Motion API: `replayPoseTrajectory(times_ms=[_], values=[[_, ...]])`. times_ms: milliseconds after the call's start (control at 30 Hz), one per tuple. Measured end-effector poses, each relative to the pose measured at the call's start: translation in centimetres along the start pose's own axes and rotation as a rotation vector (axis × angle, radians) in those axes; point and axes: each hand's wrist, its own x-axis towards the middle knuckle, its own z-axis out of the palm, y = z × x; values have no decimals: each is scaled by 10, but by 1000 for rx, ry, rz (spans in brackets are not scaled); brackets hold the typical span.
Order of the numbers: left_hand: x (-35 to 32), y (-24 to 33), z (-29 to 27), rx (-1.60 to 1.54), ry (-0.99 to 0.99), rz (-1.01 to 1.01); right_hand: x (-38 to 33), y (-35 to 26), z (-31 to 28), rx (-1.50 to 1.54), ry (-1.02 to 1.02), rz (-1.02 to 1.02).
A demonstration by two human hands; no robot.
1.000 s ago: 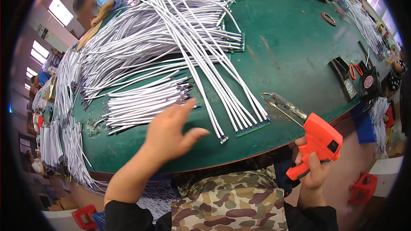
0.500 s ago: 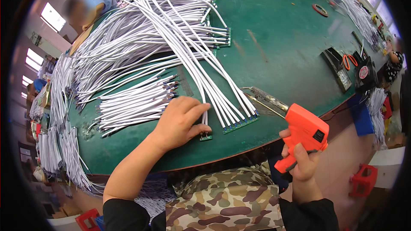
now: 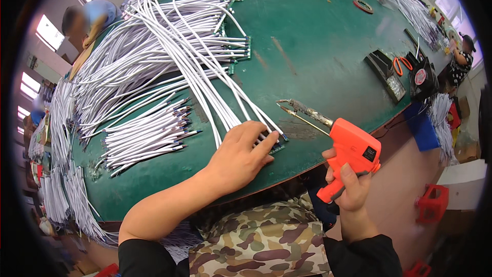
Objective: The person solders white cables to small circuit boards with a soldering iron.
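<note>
My left hand (image 3: 240, 155) is over the near ends of a bundle of white cables (image 3: 205, 79), its fingers bent and closed around some of them. Beside its fingertips shows part of a narrow green circuit board strip (image 3: 277, 148) where the cables end; the rest is hidden under the hand. In my right hand (image 3: 352, 189) is an orange soldering gun (image 3: 354, 143), gripped by its handle. Its metal tip and a thin feed tube point left, above the table and apart from the cables.
Short white cables (image 3: 146, 133) lie left of my hand, with a large heap of longer ones (image 3: 138, 61) behind. Right on the green table (image 3: 307, 87) are a black tray (image 3: 385, 77), orange-handled scissors (image 3: 402, 65) and a tape roll (image 3: 363, 6). Another person (image 3: 97, 16) sits far left.
My left hand has moved right along the cable ends, from a small board piece to the wider strip, which it now partly covers. The soldering gun stays in my right hand. The view has shifted.
</note>
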Motion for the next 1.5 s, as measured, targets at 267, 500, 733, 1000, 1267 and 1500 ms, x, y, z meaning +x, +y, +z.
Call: replayPoseTrajectory(times_ms=[267, 500, 733, 1000, 1267, 1500], values=[[-12, -7, -24, -96, -72, -8, 0, -1, -11, -30, -21, 10], [13, 2, -14, 154, -211, -8, -2, -4, -15, -3, 23, -32], [1, -21, -26, 124, -335, 86, -1, 0, -19, 1, 20, -42], [3, 15, 1, 75, -107, -142, -3, 2, -12, -14, 49, -69], [-3, 11, 14, 115, 31, -123, 0, 3, -5, -68, 46, -68], [-4, 2, 18, 81, 62, -94, -2, -1, 1, -56, 15, -97]])
